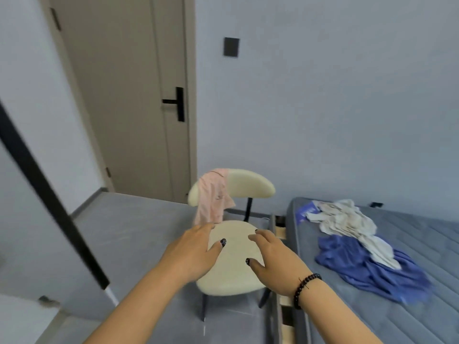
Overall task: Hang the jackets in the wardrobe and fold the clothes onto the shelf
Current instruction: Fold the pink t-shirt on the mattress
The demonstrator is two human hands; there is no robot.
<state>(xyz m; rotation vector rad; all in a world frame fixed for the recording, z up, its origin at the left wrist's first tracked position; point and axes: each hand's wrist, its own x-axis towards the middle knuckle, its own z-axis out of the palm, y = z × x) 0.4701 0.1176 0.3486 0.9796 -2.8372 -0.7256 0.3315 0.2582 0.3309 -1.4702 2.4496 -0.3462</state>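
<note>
Head view: both hands, left (pixel 192 254) and right (pixel 273 259), reach forward empty, fingers spread, above a cream round-seated chair (pixel 233 281). A pink shirt (pixel 213 197) hangs over its backrest. White (pixel 347 224) and blue (pixel 367 266) garments lie crumpled on the grey quilted bed (pixel 409 319) beside it.

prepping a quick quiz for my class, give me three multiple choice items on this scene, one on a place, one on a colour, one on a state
1. Where is the pink garment?
A. on the mattress
B. over the chair's backrest
C. on the floor

2. What colour is the garment lying under the white garment on the mattress?
A. blue
B. green
C. red

3. How are the hands?
A. both gripping cloth
B. both open, holding nothing
C. one on the door handle

Key: 1 B, it drapes the chair. 2 A, the blue garment shows. 3 B, left hand and right hand are spread above the seat.
</note>
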